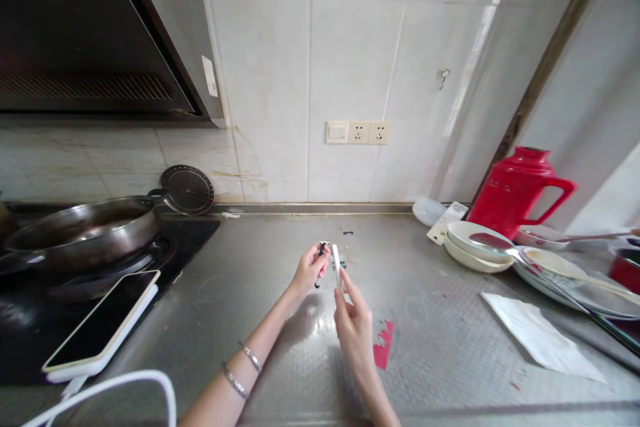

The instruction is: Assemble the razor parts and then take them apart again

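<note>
Near the middle of the metal counter, my left hand [309, 271] is closed around a small black razor-like tool [321, 251], its silvery head pointing up. My right hand [353, 317] grips a slim white toothbrush-like object [335, 259] that stands nearly upright, its upper end close beside the black tool. Whether the two objects touch is unclear. Small dark pieces lie on the counter behind the hands, one of them a little black piece [349, 233]. A torn pink sticker [383, 345] is on the counter right of my right wrist.
On the left are a steel pan [90, 230] on the stove and a phone [103, 327] with a white cable [145, 377]. Stacked bowls [475, 255], a red thermos [517, 193], plates, utensils and a white paper [543, 337] are on the right.
</note>
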The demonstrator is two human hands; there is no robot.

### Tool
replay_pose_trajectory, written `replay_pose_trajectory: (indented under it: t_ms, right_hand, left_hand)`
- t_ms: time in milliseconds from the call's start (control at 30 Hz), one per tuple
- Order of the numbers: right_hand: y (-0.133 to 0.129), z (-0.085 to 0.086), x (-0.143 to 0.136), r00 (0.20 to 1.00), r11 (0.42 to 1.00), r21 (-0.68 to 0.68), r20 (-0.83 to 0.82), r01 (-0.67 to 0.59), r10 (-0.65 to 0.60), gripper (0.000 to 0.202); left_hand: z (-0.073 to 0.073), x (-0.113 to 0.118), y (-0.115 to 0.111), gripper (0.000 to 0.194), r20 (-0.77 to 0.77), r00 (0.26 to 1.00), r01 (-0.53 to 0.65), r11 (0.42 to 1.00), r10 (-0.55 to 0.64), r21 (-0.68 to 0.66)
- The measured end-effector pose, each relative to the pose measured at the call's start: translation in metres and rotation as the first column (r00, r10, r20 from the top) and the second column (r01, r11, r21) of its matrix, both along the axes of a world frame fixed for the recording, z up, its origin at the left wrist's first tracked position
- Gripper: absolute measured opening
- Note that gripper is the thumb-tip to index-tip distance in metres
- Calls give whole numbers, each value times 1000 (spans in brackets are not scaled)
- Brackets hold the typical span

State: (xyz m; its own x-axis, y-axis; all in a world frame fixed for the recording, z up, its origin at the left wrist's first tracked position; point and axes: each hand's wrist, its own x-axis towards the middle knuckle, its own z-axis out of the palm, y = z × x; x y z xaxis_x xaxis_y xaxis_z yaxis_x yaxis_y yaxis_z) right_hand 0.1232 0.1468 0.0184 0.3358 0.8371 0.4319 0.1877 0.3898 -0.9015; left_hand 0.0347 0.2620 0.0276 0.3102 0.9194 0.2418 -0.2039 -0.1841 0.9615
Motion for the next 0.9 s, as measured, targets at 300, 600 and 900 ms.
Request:
replay_pose_trajectory:
  t_ms: [300, 600, 900]
  right_hand:
    - [70, 41, 66, 916, 977, 189, 367, 100, -165, 35]
    - [127, 27, 61, 769, 998, -52, 639, 48, -4, 31]
    - [139, 7, 79, 775, 990, -138, 629, 42, 55, 30]
  left_hand:
    - [2, 1, -4, 30, 78, 992, -77, 953, 104, -294]
    - [-2, 8, -5, 16, 186, 959, -76, 826, 214, -558]
    - [1, 6, -6, 14, 232, 919, -132, 805, 318, -579]
